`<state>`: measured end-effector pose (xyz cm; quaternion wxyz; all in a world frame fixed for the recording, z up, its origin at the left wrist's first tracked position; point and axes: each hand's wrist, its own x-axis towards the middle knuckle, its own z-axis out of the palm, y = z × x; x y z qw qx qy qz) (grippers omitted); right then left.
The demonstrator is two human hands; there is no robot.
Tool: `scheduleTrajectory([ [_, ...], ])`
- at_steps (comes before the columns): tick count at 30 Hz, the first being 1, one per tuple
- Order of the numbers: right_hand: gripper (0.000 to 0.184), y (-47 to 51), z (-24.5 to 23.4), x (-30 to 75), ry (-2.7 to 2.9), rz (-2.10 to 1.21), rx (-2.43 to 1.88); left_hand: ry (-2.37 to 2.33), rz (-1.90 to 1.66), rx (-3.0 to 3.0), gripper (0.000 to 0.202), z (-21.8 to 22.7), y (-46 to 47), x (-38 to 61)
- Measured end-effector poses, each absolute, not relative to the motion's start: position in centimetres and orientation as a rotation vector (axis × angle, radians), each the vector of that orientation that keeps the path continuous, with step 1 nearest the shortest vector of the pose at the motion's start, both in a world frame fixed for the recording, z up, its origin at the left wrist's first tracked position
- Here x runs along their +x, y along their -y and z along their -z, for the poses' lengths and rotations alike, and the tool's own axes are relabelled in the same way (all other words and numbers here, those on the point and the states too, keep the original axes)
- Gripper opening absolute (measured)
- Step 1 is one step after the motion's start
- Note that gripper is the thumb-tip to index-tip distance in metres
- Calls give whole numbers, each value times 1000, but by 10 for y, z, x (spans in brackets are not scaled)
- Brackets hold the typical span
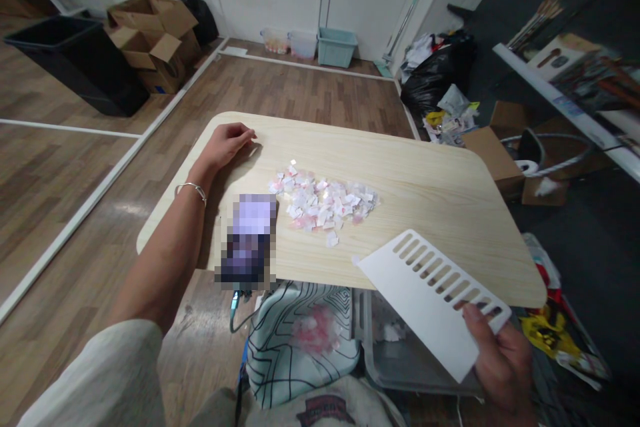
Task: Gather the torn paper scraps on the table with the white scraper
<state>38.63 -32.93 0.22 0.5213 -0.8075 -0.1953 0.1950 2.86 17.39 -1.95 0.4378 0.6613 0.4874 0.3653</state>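
My right hand (503, 357) grips a white plastic scraper (425, 300) by its slotted edge, thumb on top. The scraper is tilted over the table's front edge, above a grey bin (415, 363). My left hand (231, 145) rests at the far left of the pale wooden table (425, 180), fingers curled together, with nothing visible in them. A heap of small white and pink paper or plastic pieces (325, 203) lies mid-table, between the two hands. One small piece touches or lies near the scraper's left corner.
A pixelated phone (247, 240) with a cable (234, 310) lies near the left front edge. A patterned cloth (300, 353) holding pink bits lies on my lap. Beyond stand a black bin (83, 67), cardboard boxes (155, 40), plastic tubs (337, 47), black bags (435, 73) and a shelf (565, 107).
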Motion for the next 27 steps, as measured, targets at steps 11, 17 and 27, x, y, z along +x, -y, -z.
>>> scheduleTrajectory([
  [11,62,340,-4,401,244,-460,-1862,-1247,-873,1643,16,11,-168,31],
  [17,60,330,-1,393,303,-481,-1833,-1302,-837,1760,21,9,-162,35],
  [27,63,345,-3,394,230,-447,-1866,-1312,-863,2001,22,10,-154,39],
])
